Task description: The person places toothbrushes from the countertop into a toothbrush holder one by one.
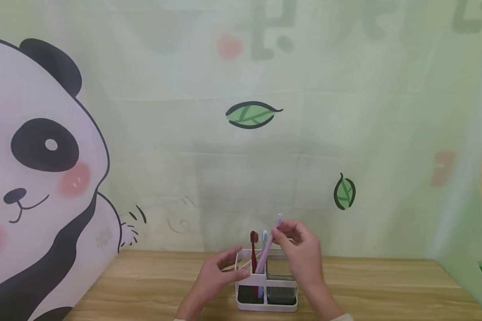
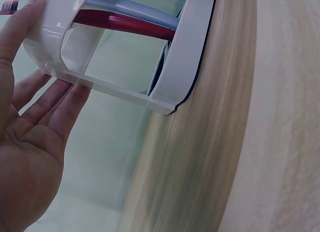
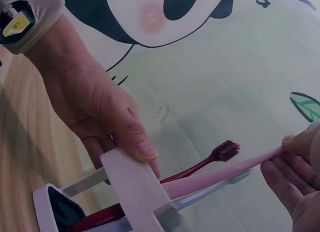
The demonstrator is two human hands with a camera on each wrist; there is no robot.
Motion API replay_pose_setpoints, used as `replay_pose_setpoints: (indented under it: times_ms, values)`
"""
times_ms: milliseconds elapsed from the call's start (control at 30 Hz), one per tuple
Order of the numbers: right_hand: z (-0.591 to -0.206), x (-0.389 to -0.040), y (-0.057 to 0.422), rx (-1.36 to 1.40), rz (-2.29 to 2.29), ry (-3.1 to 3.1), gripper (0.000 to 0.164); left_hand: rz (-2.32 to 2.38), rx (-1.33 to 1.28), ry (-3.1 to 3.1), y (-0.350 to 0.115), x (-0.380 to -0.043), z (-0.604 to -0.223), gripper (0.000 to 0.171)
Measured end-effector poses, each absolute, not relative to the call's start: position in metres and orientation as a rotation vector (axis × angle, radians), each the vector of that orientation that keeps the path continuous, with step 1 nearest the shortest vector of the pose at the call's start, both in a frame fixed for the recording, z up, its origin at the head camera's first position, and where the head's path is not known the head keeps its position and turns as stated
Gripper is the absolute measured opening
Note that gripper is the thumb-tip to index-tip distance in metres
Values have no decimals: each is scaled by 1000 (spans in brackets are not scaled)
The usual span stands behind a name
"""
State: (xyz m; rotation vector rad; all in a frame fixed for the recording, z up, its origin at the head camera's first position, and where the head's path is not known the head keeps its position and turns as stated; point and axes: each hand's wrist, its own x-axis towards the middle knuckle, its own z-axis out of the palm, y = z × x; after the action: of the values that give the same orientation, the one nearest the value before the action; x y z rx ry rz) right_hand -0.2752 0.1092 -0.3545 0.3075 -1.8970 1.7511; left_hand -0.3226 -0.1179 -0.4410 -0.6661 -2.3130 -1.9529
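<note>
A white toothbrush holder [image 1: 258, 280] with a dark base stands on the wooden table. My left hand [image 1: 214, 274] grips its left side, thumb on the front band and fingers behind, as the left wrist view of the holder [image 2: 187, 46] confirms. Between thumb and fingers, my right hand [image 1: 303, 249] pinches a pink toothbrush [image 3: 225, 174] near its head. That brush leans right, its lower end inside the holder's front left compartment. A red toothbrush [image 1: 253, 254] and a light blue toothbrush [image 1: 264, 236] stand in the same compartment, heads up.
Wood-grain tabletop [image 1: 369, 285] extends to both sides of the holder. Behind it hangs a pale green backdrop [image 1: 152, 133] printed with a panda and leaves. The holder's right compartment [image 1: 281, 267] is beside the right wrist.
</note>
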Motion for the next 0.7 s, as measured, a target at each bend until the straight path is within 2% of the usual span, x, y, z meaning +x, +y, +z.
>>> replay_pose_setpoints:
  times_ms: [700]
  values:
    - [-370, -283, 100, 291, 1736, -2012, 14, -1911, -665, -2351, -119, -324, -441, 68]
